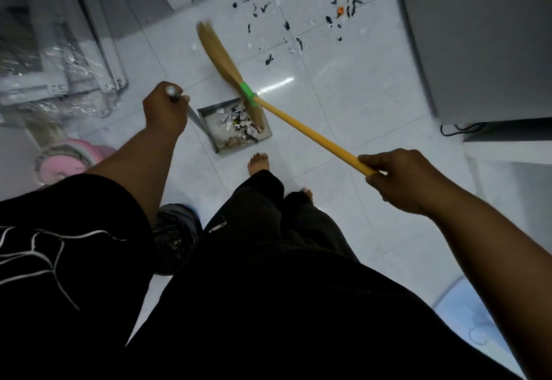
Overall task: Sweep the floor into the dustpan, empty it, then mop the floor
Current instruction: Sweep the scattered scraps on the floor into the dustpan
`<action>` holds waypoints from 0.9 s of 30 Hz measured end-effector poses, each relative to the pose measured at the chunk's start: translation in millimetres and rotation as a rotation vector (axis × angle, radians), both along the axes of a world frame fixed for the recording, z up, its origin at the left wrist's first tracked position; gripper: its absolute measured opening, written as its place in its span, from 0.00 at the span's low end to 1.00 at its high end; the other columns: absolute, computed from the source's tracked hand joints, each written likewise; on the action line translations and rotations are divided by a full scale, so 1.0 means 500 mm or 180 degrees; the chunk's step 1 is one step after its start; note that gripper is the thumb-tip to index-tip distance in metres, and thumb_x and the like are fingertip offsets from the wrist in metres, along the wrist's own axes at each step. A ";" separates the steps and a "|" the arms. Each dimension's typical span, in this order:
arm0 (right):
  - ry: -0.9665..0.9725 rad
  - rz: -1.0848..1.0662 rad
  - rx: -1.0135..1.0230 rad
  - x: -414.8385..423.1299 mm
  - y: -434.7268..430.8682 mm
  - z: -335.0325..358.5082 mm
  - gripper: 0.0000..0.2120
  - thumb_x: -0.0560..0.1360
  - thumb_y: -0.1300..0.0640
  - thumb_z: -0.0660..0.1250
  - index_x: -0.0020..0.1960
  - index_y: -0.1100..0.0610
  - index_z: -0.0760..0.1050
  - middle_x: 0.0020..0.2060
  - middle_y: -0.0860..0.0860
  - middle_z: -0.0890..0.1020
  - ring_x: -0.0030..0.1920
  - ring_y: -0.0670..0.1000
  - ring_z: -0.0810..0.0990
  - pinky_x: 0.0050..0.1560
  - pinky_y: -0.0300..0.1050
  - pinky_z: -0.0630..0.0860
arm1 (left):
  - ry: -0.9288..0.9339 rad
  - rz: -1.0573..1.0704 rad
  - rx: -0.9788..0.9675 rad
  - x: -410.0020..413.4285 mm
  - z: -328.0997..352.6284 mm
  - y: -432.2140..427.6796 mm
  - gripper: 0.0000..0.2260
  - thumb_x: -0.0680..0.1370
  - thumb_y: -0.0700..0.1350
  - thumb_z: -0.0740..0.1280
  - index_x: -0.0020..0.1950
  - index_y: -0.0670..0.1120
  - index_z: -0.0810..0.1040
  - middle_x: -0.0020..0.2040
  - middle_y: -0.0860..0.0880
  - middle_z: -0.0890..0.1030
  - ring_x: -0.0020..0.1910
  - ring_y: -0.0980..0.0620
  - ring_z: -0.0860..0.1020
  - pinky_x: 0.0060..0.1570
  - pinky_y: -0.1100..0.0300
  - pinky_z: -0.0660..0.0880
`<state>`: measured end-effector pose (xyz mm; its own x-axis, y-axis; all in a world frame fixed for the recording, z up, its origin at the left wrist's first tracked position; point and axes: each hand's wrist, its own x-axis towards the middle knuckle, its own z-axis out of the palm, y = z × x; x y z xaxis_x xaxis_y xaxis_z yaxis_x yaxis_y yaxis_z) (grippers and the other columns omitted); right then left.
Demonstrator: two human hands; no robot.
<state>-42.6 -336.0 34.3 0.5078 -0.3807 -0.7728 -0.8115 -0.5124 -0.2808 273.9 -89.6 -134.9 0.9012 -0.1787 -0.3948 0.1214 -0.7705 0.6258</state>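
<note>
Right hand point(400, 179) gripping broom point(298, 122), dustpan point(222, 145) holding paper scraps point(239, 119)

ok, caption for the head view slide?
Left hand grips the dustpan handle, right hand grips the yellow-handled broom over the pan; black and white scraps litter the tiled floor ahead.

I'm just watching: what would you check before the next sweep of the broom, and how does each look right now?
1. Left hand grips the dustpan handle: ok.
2. Right hand grips the broom handle: ok.
3. Dustpan has room left: ok, only partly filled.
4. Bristles touching the floor: cannot tell, blurred.
5. Floor swept: not ok, paper scraps lie scattered beyond the bristles.
6. Bare foot clear of the dustpan: ok, just behind it, apart.
</note>
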 end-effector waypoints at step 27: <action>-0.0030 -0.0353 0.0168 0.038 -0.011 -0.022 0.18 0.77 0.58 0.65 0.67 0.49 0.75 0.33 0.41 0.77 0.25 0.40 0.78 0.30 0.34 0.69 | 0.0090 0.0468 0.0059 -0.003 0.006 0.066 0.05 0.77 0.40 0.68 0.52 0.45 0.79 0.48 0.52 0.77 0.48 0.55 0.75 0.48 0.67 0.71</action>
